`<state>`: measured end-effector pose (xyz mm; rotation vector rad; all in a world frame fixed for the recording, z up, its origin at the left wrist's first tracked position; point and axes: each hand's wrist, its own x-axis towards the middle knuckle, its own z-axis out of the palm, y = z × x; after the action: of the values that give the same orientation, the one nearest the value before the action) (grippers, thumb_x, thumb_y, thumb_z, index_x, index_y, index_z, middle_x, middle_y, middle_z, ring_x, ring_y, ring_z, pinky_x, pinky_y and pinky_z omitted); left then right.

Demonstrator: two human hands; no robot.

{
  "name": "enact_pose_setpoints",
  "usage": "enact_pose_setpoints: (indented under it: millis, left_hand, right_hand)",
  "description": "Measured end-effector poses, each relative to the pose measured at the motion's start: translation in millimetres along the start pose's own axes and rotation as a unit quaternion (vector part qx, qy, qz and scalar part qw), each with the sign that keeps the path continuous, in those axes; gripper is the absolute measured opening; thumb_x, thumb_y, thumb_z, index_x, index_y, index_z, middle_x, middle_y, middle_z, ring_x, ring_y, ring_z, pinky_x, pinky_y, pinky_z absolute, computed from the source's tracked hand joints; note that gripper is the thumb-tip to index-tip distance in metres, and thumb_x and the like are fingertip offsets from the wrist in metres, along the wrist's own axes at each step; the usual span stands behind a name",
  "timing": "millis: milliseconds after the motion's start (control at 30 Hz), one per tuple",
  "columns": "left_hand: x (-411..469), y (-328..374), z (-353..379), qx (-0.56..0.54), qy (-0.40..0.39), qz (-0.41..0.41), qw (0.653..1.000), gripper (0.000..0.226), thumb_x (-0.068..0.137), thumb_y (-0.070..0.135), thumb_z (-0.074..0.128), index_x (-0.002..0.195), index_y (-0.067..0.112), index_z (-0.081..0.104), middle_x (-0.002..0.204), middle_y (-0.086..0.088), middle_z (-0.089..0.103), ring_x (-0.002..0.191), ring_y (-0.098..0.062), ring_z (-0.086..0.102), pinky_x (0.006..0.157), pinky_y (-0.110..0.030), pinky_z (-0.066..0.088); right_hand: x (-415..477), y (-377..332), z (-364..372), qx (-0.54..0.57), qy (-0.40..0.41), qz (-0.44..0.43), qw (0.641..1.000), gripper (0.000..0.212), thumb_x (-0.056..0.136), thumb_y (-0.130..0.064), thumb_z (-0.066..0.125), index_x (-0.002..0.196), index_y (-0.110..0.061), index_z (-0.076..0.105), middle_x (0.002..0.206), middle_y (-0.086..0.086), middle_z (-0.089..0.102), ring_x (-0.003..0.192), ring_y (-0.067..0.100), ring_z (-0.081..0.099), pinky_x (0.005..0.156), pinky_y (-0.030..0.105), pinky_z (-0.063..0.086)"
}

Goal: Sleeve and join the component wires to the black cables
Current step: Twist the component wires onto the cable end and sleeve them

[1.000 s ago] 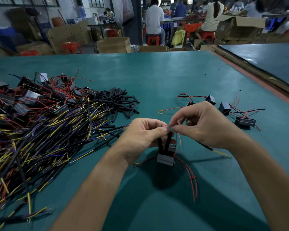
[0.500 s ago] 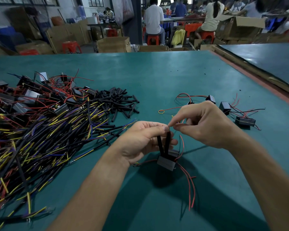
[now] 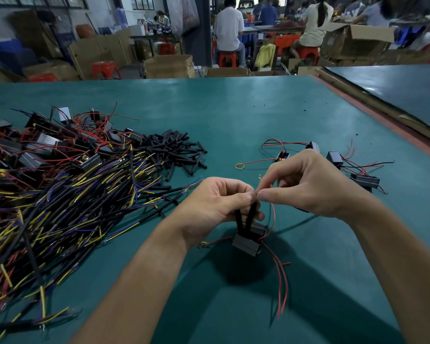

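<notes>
A small grey box component (image 3: 246, 243) hangs below my hands just above the green table, its red wires (image 3: 281, 276) trailing down to the right. Two black sleeves (image 3: 245, 219) rise from it into my left hand (image 3: 221, 202), which pinches their tops. My right hand (image 3: 305, 184) pinches a thin wire end right at my left fingertips. A black cable runs from under my right hand; most of it is hidden.
A big heap of black cables with yellow and blue ends (image 3: 60, 207) covers the left of the table (image 3: 233, 112), with boxed components (image 3: 42, 142) behind it and loose black sleeves (image 3: 174, 152) beside it. Several components with red wires (image 3: 333, 160) lie at the right.
The component has swung slightly and its red wires shifted. My right hand's fingers have worked the wire end at my left fingertips; both hands stayed nearly in place.
</notes>
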<state>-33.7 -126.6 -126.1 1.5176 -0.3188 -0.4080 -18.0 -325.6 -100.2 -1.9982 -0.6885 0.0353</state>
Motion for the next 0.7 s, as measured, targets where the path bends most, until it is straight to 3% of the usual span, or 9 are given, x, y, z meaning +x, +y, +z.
enact_pose_setpoints:
  millis: [133,400,700]
  left_hand:
    - [0.7,0.5,-1.0,0.000,-0.002,0.001,1.000,0.017,0.095,0.000,0.052,0.082,0.004,0.062,0.063,-0.004,0.059,0.068,-0.018,0.069,0.081,-0.033,0.057]
    - [0.8,0.9,-2.8,-0.028,-0.004,-0.021,0.999,0.011,0.087,0.010,0.060,0.078,0.008,0.064,0.062,0.000,0.064,0.069,-0.020,0.071,0.070,-0.026,0.058]
    - [3.7,-1.9,2.2,-0.042,0.061,-0.019,0.997,0.007,0.091,0.008,0.061,0.085,0.006,0.062,0.065,-0.003,0.067,0.061,-0.022,0.070,0.067,-0.033,0.059]
  right_hand:
    - [1.5,-0.6,0.3,-0.012,-0.001,-0.010,1.000,0.007,0.077,-0.015,0.083,0.074,-0.019,0.078,0.045,-0.006,0.036,0.044,0.013,0.022,0.044,0.024,0.016]
    - [0.5,-1.2,2.6,-0.095,0.019,-0.015,0.995,0.010,0.076,-0.024,0.084,0.070,-0.029,0.076,0.045,-0.015,0.048,0.041,0.007,0.028,0.042,0.017,0.023]
    - [-1.0,-4.4,7.1,-0.170,0.064,-0.023,0.983,0.018,0.075,-0.012,0.080,0.065,-0.024,0.072,0.046,-0.015,0.052,0.041,0.007,0.040,0.044,0.011,0.029]
